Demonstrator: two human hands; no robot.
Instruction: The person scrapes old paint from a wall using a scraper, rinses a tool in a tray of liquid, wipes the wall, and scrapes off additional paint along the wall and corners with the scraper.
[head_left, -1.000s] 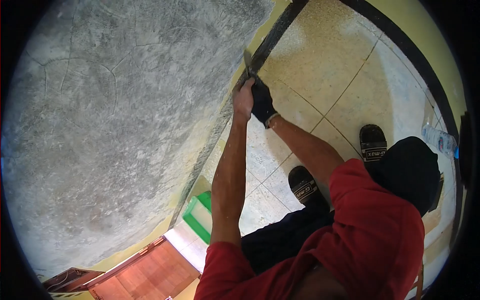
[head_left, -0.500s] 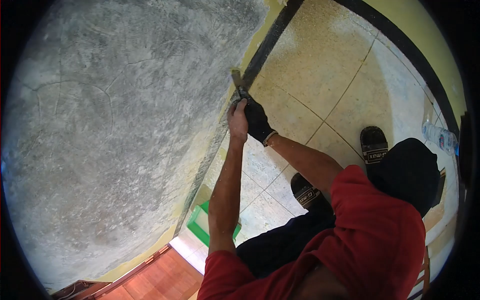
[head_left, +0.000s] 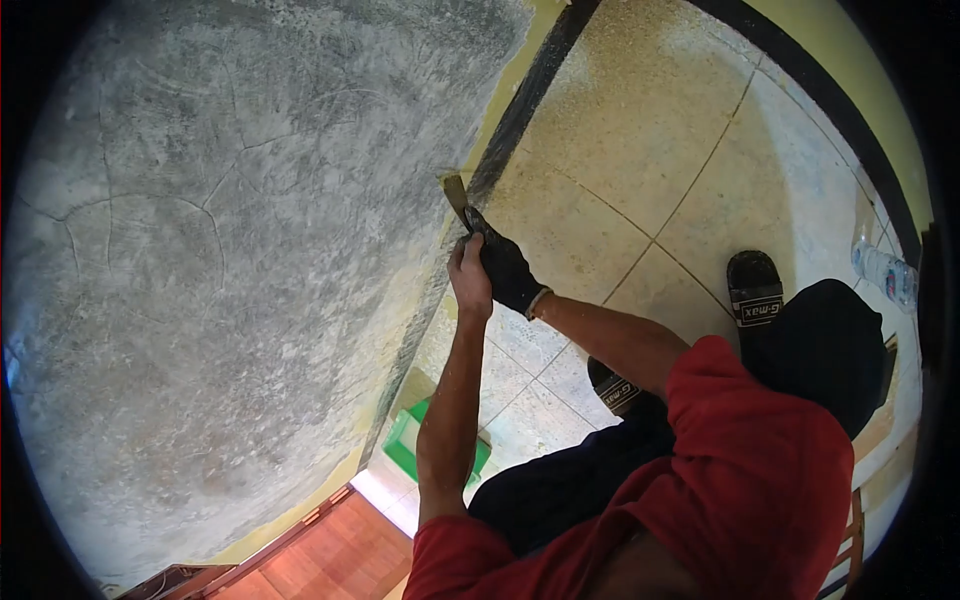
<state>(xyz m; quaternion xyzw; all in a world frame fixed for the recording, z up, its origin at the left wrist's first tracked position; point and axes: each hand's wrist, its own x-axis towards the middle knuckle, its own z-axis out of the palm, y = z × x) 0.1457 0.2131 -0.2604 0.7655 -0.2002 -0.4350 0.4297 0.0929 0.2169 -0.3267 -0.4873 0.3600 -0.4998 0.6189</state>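
Scraper [head_left: 454,192], one in the head view, by the gray wall's [head_left: 250,300] lower edge and black skirting [head_left: 527,98]; gloved right hand [head_left: 509,273] grips it, bare left hand [head_left: 471,283] alongside, its hold unclear. Two sandals [head_left: 754,285]; tiled floor [head_left: 640,140] spreads openly rightward.

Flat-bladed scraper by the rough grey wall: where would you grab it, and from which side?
The flat-bladed scraper is probably best gripped at its rear, from the person's side, as its flat front points away from them, towards the rough grey wall. The black-gloved right hand wraps the rear, the bare left hand against it; the handle's shape is hidden.
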